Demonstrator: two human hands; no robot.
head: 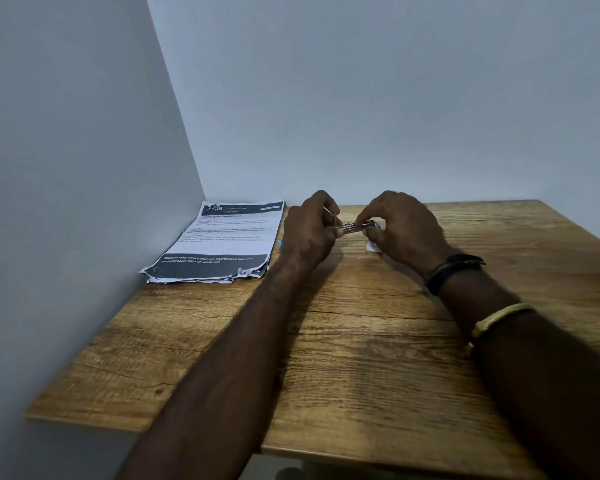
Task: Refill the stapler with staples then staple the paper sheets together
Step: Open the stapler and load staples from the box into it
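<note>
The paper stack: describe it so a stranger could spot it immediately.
Start at the wooden table and follow its left edge back to the corner of the two walls. The paper stack lies flat there, left of the left hand. It alone is white with dark printed bands and ragged near edges.

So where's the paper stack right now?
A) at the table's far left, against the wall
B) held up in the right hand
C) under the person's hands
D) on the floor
A: the paper stack lies flat on the table by the left wall, left of the left hand, which does not touch it.
</note>
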